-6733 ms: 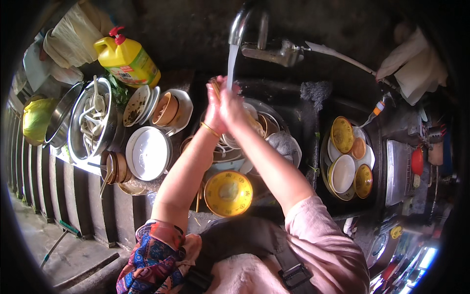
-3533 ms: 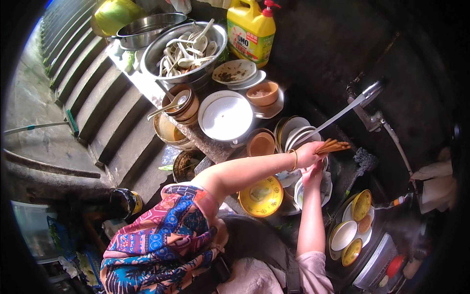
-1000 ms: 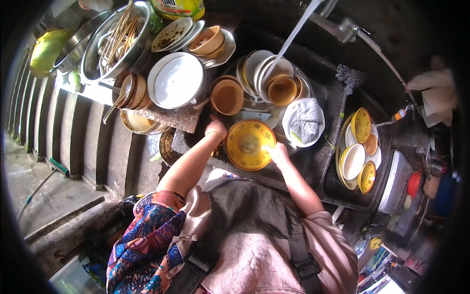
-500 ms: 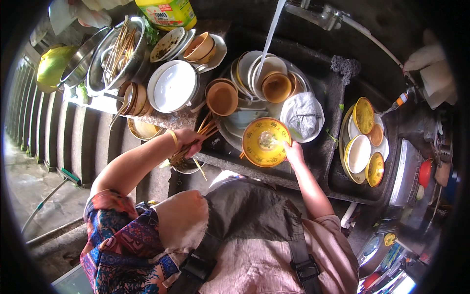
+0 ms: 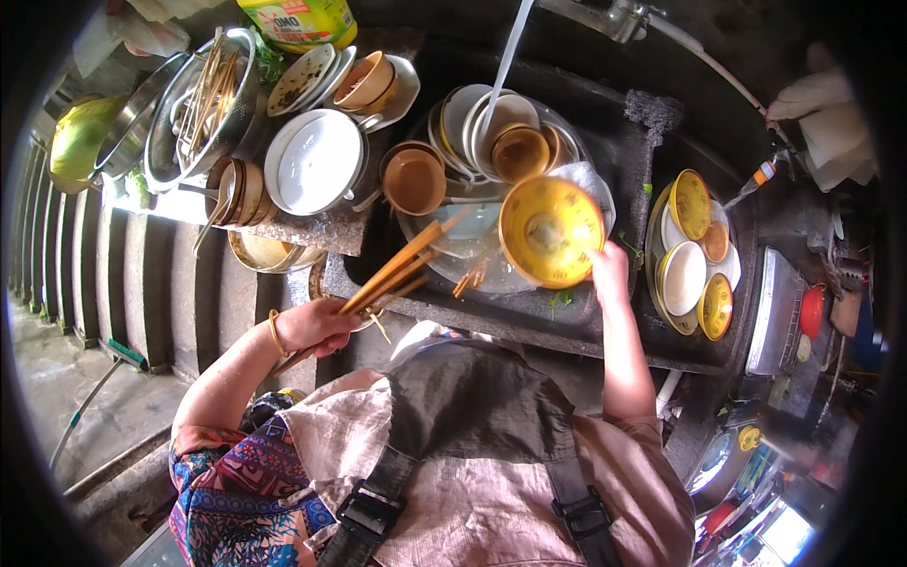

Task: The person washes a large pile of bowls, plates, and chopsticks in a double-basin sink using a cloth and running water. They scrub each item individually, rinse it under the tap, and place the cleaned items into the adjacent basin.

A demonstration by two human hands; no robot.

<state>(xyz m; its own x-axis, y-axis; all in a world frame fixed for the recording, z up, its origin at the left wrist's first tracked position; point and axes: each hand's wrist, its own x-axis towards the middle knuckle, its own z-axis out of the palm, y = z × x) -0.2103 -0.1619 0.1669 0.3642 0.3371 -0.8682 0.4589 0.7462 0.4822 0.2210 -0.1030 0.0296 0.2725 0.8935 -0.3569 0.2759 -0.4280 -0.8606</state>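
My left hand (image 5: 316, 326) is closed around a bundle of wooden chopsticks (image 5: 402, 269), whose far ends fan out over the near-left edge of the sink (image 5: 529, 331). My right hand (image 5: 610, 271) grips a yellow patterned bowl (image 5: 551, 227) by its right rim, with the inside facing up. Beneath the bowl stands a large basin of dishes, where white bowls and plates and a brown bowl (image 5: 521, 154) sit under running water (image 5: 506, 71). More chopsticks (image 5: 472, 276) lie at the basin's near side. A pale cloth (image 5: 584, 178) is partly hidden behind the yellow bowl.
On the left ledge are a white pot (image 5: 314, 163), stacked brown bowls (image 5: 241, 192), a metal colander (image 5: 198, 104) with utensils, soiled plates (image 5: 302, 77) and a yellow bottle (image 5: 300, 21). The right basin holds a tray with yellow and white bowls (image 5: 683, 283). A faucet (image 5: 624, 19) hangs behind.
My right hand has carried the yellow bowl rightward and up, partly covering the cloth. My left hand has drawn back toward me with the chopsticks, now pointing up to the right.
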